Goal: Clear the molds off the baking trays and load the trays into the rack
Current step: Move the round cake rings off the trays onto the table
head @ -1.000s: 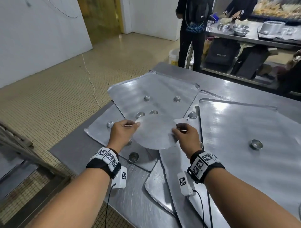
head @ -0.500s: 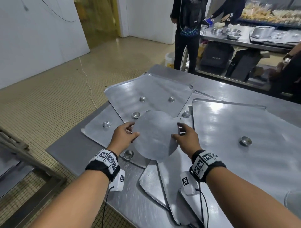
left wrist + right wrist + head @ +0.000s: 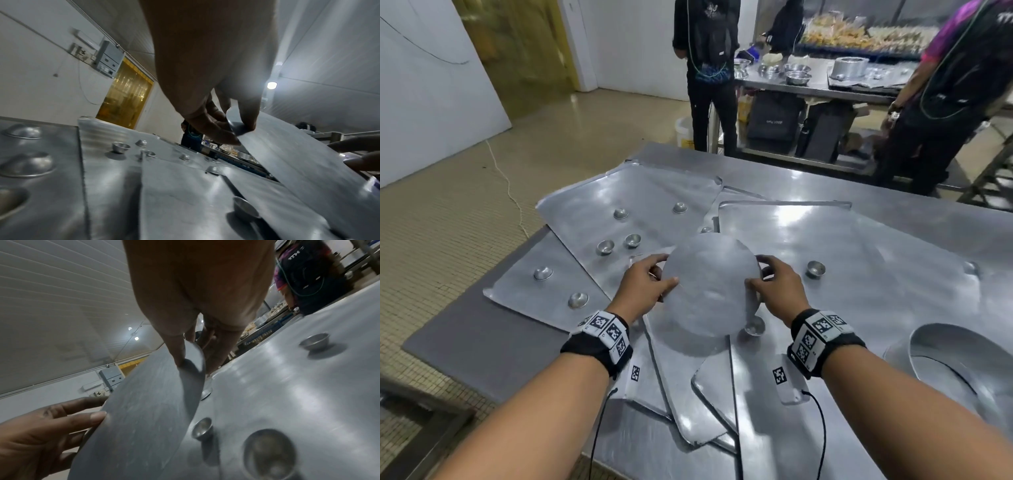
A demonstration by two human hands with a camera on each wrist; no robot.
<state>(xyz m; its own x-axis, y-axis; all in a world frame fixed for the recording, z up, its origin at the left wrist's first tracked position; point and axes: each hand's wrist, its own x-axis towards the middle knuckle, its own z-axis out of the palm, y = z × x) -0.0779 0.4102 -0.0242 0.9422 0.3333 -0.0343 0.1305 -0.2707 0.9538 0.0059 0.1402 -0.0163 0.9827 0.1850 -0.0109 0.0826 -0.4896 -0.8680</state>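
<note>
Both hands are holding a round metal disc (image 3: pixel 709 284) tilted up above the overlapping baking trays (image 3: pixel 626 195) on the steel surface (image 3: pixel 928 219). The left hand (image 3: pixel 643 287) is pinching the disc's left edge, thumb on top and fingers beneath; the right hand (image 3: pixel 774 284) is clamping the opposite edge the same way. Small metal molds (image 3: pixel 606 247) are lying scattered on the trays, one (image 3: pixel 755 325) sitting directly under the disc's near edge.

To do this well, I judge the disc should be lifted level and carried well clear of the trays. A thin, slick plate like this is likely to slip from a fingertip pinch, so deeper purchase helps. The rack cannot be placed with certainty.
</note>
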